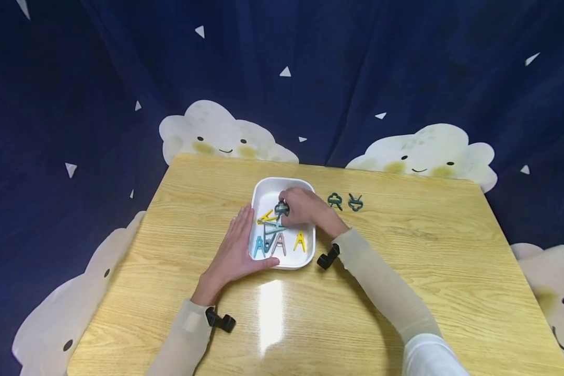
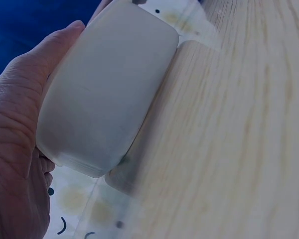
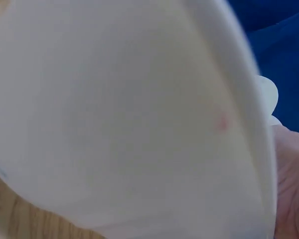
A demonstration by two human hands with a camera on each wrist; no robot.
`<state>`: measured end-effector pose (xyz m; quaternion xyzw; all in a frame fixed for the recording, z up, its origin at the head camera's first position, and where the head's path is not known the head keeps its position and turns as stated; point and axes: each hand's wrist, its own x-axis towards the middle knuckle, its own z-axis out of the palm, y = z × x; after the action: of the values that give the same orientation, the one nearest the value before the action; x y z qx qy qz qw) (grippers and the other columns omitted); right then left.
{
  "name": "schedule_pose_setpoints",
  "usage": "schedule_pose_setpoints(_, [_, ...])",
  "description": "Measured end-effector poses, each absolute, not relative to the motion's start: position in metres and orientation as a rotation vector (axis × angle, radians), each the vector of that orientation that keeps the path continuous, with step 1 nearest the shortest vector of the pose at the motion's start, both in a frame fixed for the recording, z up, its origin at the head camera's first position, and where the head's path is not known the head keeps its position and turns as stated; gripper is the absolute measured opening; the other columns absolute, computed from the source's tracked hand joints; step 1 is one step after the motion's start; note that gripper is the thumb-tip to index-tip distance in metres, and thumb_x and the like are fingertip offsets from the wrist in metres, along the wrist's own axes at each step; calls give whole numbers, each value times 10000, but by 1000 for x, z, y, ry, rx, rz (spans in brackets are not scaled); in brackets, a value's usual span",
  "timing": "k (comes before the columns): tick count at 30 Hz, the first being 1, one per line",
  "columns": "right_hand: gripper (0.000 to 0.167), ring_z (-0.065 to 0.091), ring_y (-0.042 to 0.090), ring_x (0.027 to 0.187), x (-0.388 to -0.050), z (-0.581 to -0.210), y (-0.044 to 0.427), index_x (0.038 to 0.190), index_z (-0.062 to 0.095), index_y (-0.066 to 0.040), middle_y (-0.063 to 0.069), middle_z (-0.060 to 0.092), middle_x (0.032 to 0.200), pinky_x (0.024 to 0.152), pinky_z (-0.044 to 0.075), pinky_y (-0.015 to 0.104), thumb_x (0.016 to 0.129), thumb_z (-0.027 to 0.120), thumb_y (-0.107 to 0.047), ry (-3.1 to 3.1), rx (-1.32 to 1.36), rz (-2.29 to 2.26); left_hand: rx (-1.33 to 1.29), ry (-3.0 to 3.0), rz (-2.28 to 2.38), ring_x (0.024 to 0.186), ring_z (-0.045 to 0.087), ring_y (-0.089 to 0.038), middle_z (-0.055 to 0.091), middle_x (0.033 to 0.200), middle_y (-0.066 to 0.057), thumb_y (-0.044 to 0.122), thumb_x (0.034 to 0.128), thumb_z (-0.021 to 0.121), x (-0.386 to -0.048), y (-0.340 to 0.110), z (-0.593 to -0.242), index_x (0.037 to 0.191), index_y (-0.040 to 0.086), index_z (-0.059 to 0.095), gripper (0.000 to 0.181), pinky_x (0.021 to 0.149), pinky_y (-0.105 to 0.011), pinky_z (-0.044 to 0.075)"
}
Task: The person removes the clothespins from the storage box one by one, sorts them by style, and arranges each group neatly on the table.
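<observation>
A white plastic tray [image 1: 284, 266] lies on the table, with several clothespins inside in yellow, light blue, pink and dark grey-green. My left hand [image 1: 237, 248] grips its near left corner, fingers along the left wall and thumb over the near rim. In the left wrist view, the tray's outer wall [image 2: 109, 89] fills the palm side. Reaching over the right wall, my right hand [image 1: 303, 206] pinches a dark green cloud-shaped clip [image 1: 281, 208] above the other pins. Among those are a yellow clothespin [image 1: 300, 241] and a pink clothespin [image 1: 279, 244]. The right wrist view shows mostly tray wall [image 3: 124, 114]; the right fingertips are hidden.
Two dark green cloud-shaped clips, a left clip [image 1: 335, 201] and a right clip [image 1: 355, 202], lie on the table right of the tray. The wooden table [image 1: 427, 250] reaches back to a dark blue curtain [image 1: 338, 78] with cloud pictures.
</observation>
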<state>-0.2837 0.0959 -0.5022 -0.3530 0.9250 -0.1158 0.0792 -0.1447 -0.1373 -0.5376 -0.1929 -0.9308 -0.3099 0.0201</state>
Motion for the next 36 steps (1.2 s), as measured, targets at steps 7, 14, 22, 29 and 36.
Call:
schedule_pose_setpoints(7, [600, 573, 188, 921, -276, -500, 107, 1273, 690, -30, 42, 649, 1027, 839, 542, 341, 791, 830, -359, 2782, -1053, -598, -598, -2889, -964, 1626, 11, -265, -42, 1763, -27, 879, 725, 689, -146, -135, -537, 1680, 75, 10, 1421, 1323, -455, 73])
schedule_pose_setpoints(14, [534, 544, 186, 843, -267, -492, 119, 1227, 701, -63, 20, 599, 943, 728, 485, 334, 782, 855, -314, 2830, -1061, -775, -600, -2883, -972, 1624, 25, -288, 24, 1764, -103, 855, 724, 715, -146, -135, -534, 1680, 63, 25, 1420, 1321, -479, 90])
schedule_pose_setpoints(22, [508, 578, 194, 910, -263, -486, 138, 1214, 716, -94, 13, 636, 982, 807, 514, 371, 779, 844, -324, 2906, -1119, -866, -603, -2897, -962, 1624, 19, -293, -2, 1766, -85, 873, 716, 704, -148, -134, -534, 1680, 72, 8, 1433, 1323, -459, 73])
schedule_pose_setpoints(29, [479, 606, 242, 918, -260, -478, 156, 1200, 724, -90, 27, 631, 983, 790, 525, 362, 795, 822, -327, 2925, -1085, -989, -604, -2886, -959, 1625, 12, -276, 13, 1766, -92, 863, 713, 718, -148, -135, -536, 1681, 77, 8, 1435, 1324, -447, 63])
schedule_pose_setpoints(36, [466, 649, 296, 981, -258, -479, 175, 1224, 709, -69, 45, 659, 1040, 875, 573, 514, 812, 829, -252, 2871, -1021, -1127, -584, -2901, -970, 1626, -1, -253, -59, 1763, -4, 871, 707, 714, -143, -137, -537, 1682, 81, 8, 1440, 1325, -444, 63])
